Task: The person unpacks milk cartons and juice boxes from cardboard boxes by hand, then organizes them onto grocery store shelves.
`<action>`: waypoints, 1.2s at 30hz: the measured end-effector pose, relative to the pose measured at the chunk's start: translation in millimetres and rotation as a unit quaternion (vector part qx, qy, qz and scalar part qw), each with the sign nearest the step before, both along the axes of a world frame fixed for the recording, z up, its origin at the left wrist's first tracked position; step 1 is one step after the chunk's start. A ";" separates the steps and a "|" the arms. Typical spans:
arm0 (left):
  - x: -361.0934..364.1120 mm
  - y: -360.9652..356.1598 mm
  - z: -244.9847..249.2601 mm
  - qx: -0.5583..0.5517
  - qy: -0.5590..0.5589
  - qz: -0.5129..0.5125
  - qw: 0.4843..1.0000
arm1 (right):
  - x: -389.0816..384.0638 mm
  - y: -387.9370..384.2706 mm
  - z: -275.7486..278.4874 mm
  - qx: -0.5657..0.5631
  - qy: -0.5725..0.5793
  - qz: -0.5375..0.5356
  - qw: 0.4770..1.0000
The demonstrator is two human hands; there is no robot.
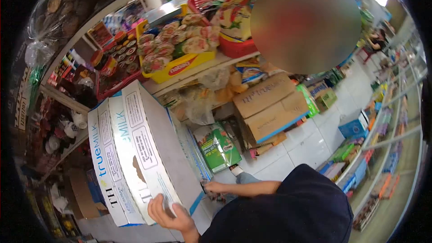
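Against the printed face of a milk carton (143,130), near its lower end, lay the left hand (168,213), fingers and thumb spread, touching the board but closed round nothing. Near the carton's corner, the right hand (217,187) was curled; I couldn't tell whether it had hold of anything. The carton stood before the person, close against others like it. Just beyond lay a green pack (219,148), then a brown box (270,108). Behind, on a shelf (180,82), a yellow basket (180,68) of packets (173,40) stood beside some jars (130,51).
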State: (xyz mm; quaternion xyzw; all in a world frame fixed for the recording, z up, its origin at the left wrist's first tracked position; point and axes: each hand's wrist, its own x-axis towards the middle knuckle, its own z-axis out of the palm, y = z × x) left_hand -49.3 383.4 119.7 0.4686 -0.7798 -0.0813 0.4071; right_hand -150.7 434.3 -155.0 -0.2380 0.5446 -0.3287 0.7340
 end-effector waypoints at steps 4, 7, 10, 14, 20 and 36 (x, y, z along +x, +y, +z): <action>10.5 1.3 0.3 -0.002 0.097 -0.082 0.992 | -22.1 18.8 -15.7 -0.116 0.044 -0.200 0.972; 20.5 5.8 -8.8 -0.024 0.167 -0.177 0.970 | -51.5 61.0 5.9 -0.067 -0.007 -0.359 0.931; 14.7 25.3 -2.9 -0.074 0.230 -0.271 0.932 | -72.5 111.8 -0.2 -0.081 -0.007 -0.476 0.875; -31.7 55.0 -2.7 0.114 0.221 -0.556 0.793 | -110.9 166.3 24.1 -0.013 -0.151 -0.616 0.773; -166.9 153.0 63.7 0.248 0.105 -0.898 0.348 | -193.9 185.4 -15.1 -0.035 0.175 -0.643 0.745; -418.9 193.2 30.8 0.459 0.089 -0.853 0.231 | -493.8 203.2 -56.5 -0.122 0.543 -0.532 0.638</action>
